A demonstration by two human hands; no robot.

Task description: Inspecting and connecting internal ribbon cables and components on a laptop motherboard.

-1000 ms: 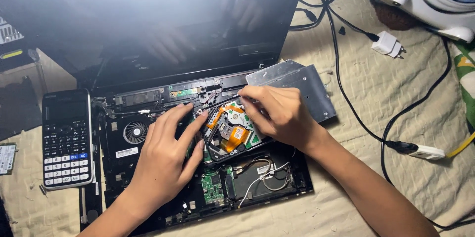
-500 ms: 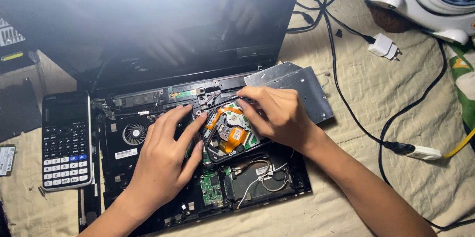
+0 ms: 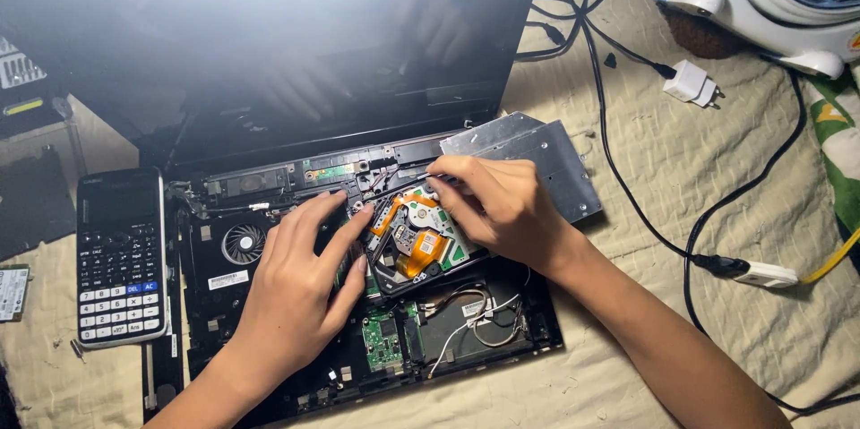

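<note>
My left hand [image 3: 296, 290] lies flat on the open laptop base [image 3: 269, 339], fingers spread and pointing toward one o'clock, their tips touching the left edge of the optical drive [image 3: 421, 245]. They grip nothing. My right hand [image 3: 502, 210] comes in from four o'clock and rests on the drive's right side; its fingers are curled close together over the drive's top edge, at about eleven o'clock from my knuckles. I cannot tell whether they pinch anything there.

The drive sits near the middle of the base, tilted, its cover off, showing an orange ribbon and a green board. Its metal cover [image 3: 537, 156] lies just beyond my right hand at one o'clock, half on the cloth [image 3: 717, 178]. The fan [image 3: 242, 243] sits at ten o'clock from my left hand. A small green card [image 3: 382, 339] and white wires [image 3: 470, 317] lie at six o'clock from the drive. The calculator [image 3: 119, 259] lies at nine o'clock, beside the base. The dark screen [image 3: 269, 35] stands at twelve.
</note>
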